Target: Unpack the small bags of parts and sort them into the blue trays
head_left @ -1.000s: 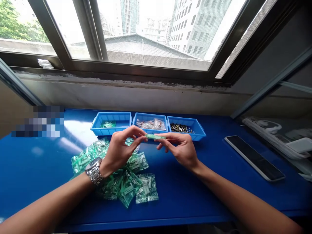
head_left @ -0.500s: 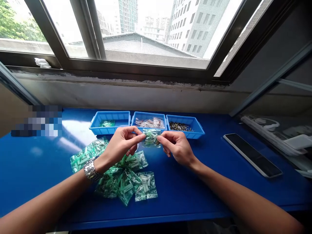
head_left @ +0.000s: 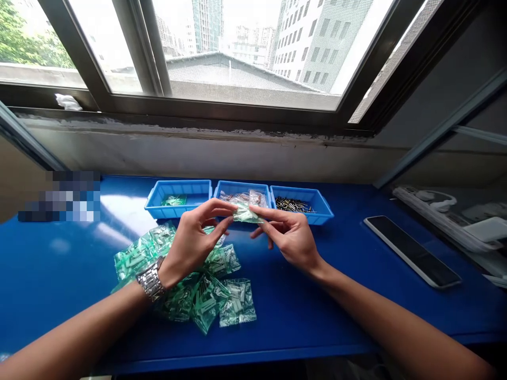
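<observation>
Between my two hands, just in front of the middle bin, is a small green plastic packet [head_left: 243,213], tipped so that it looks flatter and narrow. My left hand [head_left: 202,229] pinches its left edge, thumb below and fingers above. On the right edge, my right hand [head_left: 291,232] grips with thumb and index finger, the other fingers curled loosely beneath. Several similar green packets [head_left: 237,302] with pale strip-like pieces inside lie in a pile under and near my left wrist, which wears a metal watch.
Three blue bins stand in a row: the left bin [head_left: 198,199] holds a green packet, the middle bin [head_left: 241,186] clear packets, the right bin [head_left: 321,210] loose small metal pieces. A phone [head_left: 412,250] lies at right, beside a clear plastic container [head_left: 443,221]. A window [head_left: 253,103] is behind.
The packet has risen slightly and tilted from face-on to nearly edge-on. Both hands have shifted their grip, my left fingers now straighter over its top.
</observation>
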Tool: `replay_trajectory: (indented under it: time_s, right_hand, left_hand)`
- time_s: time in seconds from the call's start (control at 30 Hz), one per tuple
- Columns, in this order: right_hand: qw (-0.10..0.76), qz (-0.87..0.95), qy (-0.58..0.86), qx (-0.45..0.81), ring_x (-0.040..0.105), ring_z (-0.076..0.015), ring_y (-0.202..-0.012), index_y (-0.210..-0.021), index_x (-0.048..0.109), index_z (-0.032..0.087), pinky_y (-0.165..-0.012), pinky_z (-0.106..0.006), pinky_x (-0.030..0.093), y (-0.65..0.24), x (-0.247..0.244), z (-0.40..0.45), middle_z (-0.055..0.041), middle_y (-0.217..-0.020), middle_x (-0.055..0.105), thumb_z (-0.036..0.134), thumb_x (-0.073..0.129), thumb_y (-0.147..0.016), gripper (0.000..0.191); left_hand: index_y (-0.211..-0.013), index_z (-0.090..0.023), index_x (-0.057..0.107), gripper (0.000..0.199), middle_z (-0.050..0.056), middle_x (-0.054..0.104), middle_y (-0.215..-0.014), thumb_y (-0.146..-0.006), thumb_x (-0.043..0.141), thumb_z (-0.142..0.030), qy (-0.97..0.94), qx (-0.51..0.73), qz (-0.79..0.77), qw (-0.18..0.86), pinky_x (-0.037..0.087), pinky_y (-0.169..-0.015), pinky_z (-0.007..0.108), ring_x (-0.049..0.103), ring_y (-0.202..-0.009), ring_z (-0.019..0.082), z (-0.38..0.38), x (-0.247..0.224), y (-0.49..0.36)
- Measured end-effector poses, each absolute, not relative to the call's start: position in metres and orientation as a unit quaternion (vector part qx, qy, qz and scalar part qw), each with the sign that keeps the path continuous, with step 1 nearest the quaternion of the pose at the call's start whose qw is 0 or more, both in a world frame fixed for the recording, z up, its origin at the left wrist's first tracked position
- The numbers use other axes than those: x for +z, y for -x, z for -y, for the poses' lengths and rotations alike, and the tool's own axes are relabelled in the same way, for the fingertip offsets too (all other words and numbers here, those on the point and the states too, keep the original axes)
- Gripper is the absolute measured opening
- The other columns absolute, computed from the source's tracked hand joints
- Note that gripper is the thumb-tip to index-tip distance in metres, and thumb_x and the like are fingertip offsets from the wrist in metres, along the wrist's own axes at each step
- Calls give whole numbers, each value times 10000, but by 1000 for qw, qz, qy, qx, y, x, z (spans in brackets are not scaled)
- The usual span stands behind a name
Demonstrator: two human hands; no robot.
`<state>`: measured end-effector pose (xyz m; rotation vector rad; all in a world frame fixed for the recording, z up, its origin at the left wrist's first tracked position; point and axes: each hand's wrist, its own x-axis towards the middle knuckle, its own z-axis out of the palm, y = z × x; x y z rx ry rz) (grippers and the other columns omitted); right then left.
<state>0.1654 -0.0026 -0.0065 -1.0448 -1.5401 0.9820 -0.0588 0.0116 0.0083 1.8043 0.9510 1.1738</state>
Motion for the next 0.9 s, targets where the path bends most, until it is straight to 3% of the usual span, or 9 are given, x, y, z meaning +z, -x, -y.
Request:
replay_trajectory:
  time_s: [0.07,0.17,0.23,0.37,0.6,0.7,0.77,0.9]
  right_hand:
    - [500,648,433,379,809,-281,-835,-1338,758,252,-457,-297,574,-167,-7,3,-101,-1112,820,316,721,-964,381]
    - [500,667,439,336,746,-215,-663,-1367,740,288,-504,-339,605,-169,-8,5,-62,-1041,828,292,692,-980,389]
    - [499,675,442,317,656,-161,-535,-1362,744,295,-517,-343,603,-170,-8,6,-35,-934,827,275,691,-979,387]
    - [498,679,442,307,631,-146,-513,-1347,754,286,-530,-338,601,-170,-7,6,-25,-899,824,261,685,-979,376]
    - [505,671,421,343,817,-265,-848,-1294,783,249,-510,-297,595,-170,-9,5,-94,-1089,828,309,715,-981,327]
    - [508,672,417,343,805,-234,-754,-1261,798,235,-522,-294,586,-170,-7,4,-94,-1004,837,337,747,-966,316]
    - [513,671,410,345,762,-200,-626,-1141,838,197,-504,-289,566,-168,-4,4,-84,-885,828,358,768,-949,260]
    - [505,664,420,359,557,-109,-422,-824,785,154,-425,-242,451,-166,1,5,0,-580,660,383,753,-954,266]
  left_hand:
    - [-1222,-214,707,252,99,757,-1285,-984,715,-295,-725,470,-364,349,663,-982,404,741,-1204,267,-11,6,59]
    - [-1250,-225,694,254,76,758,-1294,-997,701,-248,-734,473,-357,331,621,-1071,414,733,-1227,255,-11,5,60]
    - [-1241,-225,696,244,65,765,-1280,-997,704,-231,-736,478,-355,322,623,-1064,395,737,-1219,246,-11,5,60]
    - [-1230,-223,706,239,55,773,-1262,-991,721,-232,-740,478,-357,309,629,-1045,383,743,-1200,234,-11,6,61]
    - [-1174,-205,742,188,48,798,-1172,-988,722,-218,-742,482,-362,292,637,-998,356,763,-1112,206,-11,5,60]
    - [-1151,-204,757,171,51,801,-1162,-984,731,-234,-739,485,-363,295,629,-983,339,761,-1102,204,-11,5,61]
    - [-1109,-197,766,152,58,809,-1120,-976,746,-266,-732,488,-362,309,630,-945,328,771,-1052,206,-11,5,60]
    - [-936,-159,744,197,37,778,-763,-959,760,-354,-698,447,-369,421,609,-674,260,745,-691,166,-11,8,58]
